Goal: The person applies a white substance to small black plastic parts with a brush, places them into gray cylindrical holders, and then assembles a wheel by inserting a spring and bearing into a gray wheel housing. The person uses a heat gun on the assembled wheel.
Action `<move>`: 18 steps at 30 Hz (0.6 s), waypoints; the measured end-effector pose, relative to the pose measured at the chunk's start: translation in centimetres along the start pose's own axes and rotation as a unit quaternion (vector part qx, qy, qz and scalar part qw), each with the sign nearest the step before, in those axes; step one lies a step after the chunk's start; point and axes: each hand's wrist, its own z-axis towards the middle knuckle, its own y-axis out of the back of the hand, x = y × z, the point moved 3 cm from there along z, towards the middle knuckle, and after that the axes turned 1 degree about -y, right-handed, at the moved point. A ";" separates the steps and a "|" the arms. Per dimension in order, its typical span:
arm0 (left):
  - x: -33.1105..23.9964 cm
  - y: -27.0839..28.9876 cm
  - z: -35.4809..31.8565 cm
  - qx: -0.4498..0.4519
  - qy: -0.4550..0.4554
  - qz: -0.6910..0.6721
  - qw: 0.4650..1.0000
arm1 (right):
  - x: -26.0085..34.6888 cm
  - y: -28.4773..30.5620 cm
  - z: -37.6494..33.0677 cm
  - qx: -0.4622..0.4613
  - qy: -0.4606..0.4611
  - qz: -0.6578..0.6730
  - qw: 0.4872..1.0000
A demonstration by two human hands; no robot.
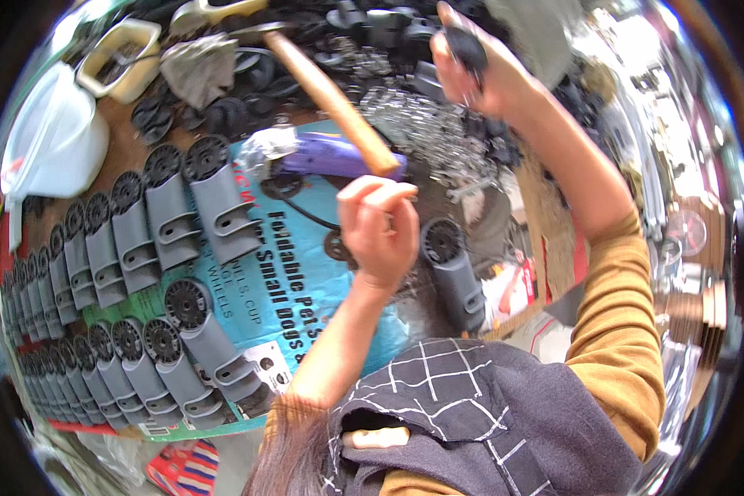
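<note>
- The right hand point(484, 81) is raised above the far side of the tabletop point(126, 142); its grip is closed around a black piece point(467, 51).
- The left hand point(380, 231) is near the middle, its fingers curled inward; I cannot tell whether this grip pinches something small.
- One lone grey unit point(456, 281) with a black wheel lies just right of the left hand, and it is probably the unfinished one.
- Two rows of grey units point(174, 217) with black wheels lie at the left; I judge these as done.
- Loose metal pieces point(426, 136) and loose black parts point(223, 114) lie in piles, so more work seems left; how much, I cannot count.
</note>
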 end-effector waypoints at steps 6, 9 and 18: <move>0.0 -0.1 0.1 0.012 -0.007 -0.007 1.000 | -12.9 6.4 -13.7 -0.328 0.007 0.011 0.944; -0.9 -0.2 0.0 0.017 -0.057 -0.014 0.998 | -15.0 6.9 -11.9 -0.433 0.188 -0.217 0.854; -5.7 2.9 -3.6 0.198 0.118 0.067 0.971 | -15.3 8.2 -13.6 -0.267 0.296 -0.139 0.906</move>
